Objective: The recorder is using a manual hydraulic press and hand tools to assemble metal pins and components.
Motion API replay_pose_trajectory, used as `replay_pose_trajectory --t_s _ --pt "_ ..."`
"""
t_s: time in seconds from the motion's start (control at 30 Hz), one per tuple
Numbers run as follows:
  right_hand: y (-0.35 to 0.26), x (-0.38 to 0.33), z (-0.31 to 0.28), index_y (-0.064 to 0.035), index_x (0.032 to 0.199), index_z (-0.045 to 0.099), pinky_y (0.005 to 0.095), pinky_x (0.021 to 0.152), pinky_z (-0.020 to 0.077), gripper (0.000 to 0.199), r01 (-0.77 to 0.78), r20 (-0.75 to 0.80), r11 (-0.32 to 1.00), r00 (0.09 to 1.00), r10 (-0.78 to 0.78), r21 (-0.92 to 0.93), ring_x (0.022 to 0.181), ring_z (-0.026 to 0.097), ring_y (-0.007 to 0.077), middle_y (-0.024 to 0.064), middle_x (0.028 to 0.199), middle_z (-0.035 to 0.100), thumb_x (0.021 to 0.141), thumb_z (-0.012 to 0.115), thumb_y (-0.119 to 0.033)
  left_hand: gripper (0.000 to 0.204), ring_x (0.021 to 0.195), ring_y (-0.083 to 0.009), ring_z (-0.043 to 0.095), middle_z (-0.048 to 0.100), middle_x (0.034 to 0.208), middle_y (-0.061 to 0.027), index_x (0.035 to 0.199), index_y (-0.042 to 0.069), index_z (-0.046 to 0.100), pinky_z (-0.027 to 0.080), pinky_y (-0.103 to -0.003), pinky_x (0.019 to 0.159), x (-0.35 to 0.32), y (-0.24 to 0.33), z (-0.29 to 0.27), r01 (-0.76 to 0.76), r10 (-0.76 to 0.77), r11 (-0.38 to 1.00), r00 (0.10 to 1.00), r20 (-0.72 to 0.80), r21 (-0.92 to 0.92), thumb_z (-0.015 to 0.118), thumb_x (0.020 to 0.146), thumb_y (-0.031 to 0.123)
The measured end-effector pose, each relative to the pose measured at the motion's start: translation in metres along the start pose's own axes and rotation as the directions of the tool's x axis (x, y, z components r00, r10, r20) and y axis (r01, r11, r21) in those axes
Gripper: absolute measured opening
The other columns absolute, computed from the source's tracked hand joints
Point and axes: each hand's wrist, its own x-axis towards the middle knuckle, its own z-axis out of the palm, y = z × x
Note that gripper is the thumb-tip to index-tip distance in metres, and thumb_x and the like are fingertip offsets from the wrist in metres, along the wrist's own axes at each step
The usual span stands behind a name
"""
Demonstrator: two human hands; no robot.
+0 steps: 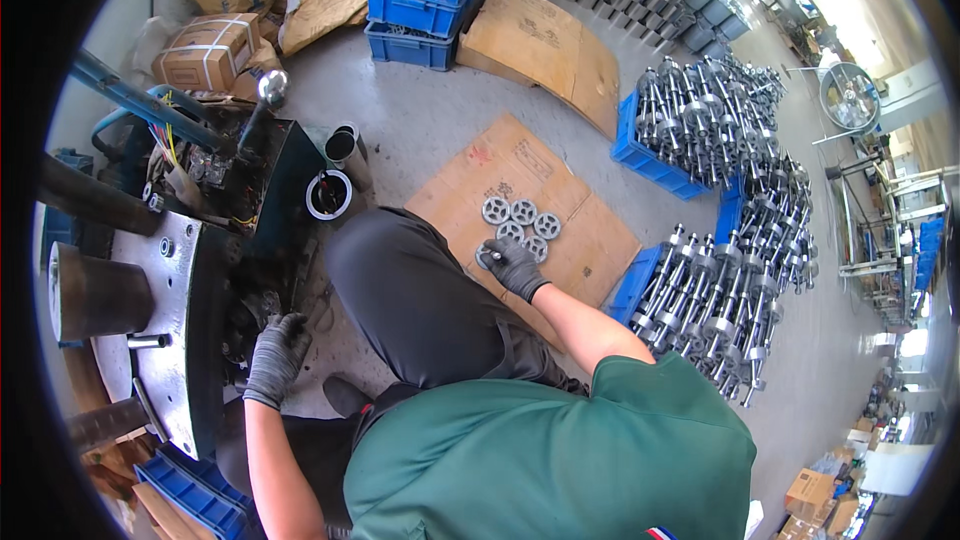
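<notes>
My right hand (514, 268), in a grey glove, is closed at the fingertips on a round metal part (486, 258), mostly hidden by the fingers. It is just above a cardboard sheet (455, 190) on the floor. Beside it lie several spoked metal discs (522, 211) in a small cluster. My left hand (279, 350), gloved too, is down by the dark side of a machine (180, 340) with a pale metal plate. Its fingers are curled; what they grip, if anything, is hidden in shadow.
Blue crates (650, 165) on the right are heaped with metal shafts (700, 120). More blue crates (410, 45) stand stacked at the back, near a tilted cardboard sheet (545, 45). Two metal cylinders (330, 194) stand by the machine. A fan (850, 97) is far right.
</notes>
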Motion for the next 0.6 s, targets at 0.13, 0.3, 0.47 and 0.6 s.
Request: replay_pose_trajectory --t_s 0.13,0.3,0.47,0.6 --pt "0.022 -0.002 0.021 0.0003 0.117 0.066 0.0407 0.086 0.0555 0.036 -0.294 -0.223 0.754 0.836 0.501 0.588 0.093 0.069 0.03 0.018 0.104 0.069 0.098 0.072 -0.03 0.033 0.096 -0.0374 0.071 0.072 0.103 -0.0188 0.118 0.005 0.07 0.058 -0.045 0.086 0.009 0.013 0.003 -0.08 0.078 0.99 0.997 0.023 0.113 0.076 0.087 0.012" --pt "0.045 -0.026 0.044 -0.002 0.119 0.066 0.042 0.088 0.0549 0.044 -0.298 -0.235 0.772 0.837 0.494 0.562 0.097 0.068 0.0327 0.0176 0.105 0.069 0.092 0.078 -0.034 0.033 0.096 -0.0374 0.071 0.073 0.104 -0.0181 0.118 0.005 0.07 0.057 -0.046 0.086 0.011 0.0 0.014 -0.013 0.012 0.999 1.0 0.026 0.03 0.076 0.086 0.013" --pt "0.048 -0.011 0.064 -0.0025 0.12 0.065 0.0448 0.094 0.0542 0.062 -0.409 0.029 0.844 0.904 0.427 0.348 0.104 0.067 0.0364 0.0181 0.106 0.07 0.077 0.085 -0.042 0.033 0.101 -0.0365 0.07 0.073 0.106 -0.016 0.118 0.008 0.071 0.055 -0.047 0.089 0.003 0.001 -0.001 0.05 -0.062 0.989 0.995 0.079 0.141 0.075 0.088 0.021" --pt "0.049 0.002 0.089 -0.0008 0.108 0.068 0.0441 0.081 0.0556 0.049 -0.333 -0.238 0.91 0.931 0.276 -0.248 0.089 0.07 0.0326 0.015 0.099 0.074 0.083 0.082 -0.041 0.035 0.107 -0.0367 0.068 0.072 0.111 -0.0157 0.12 0.01 0.071 0.052 -0.049 0.093 0.005 0.003 0.004 0.122 -0.153 0.971 0.978 0.144 0.203 0.072 0.091 0.03"
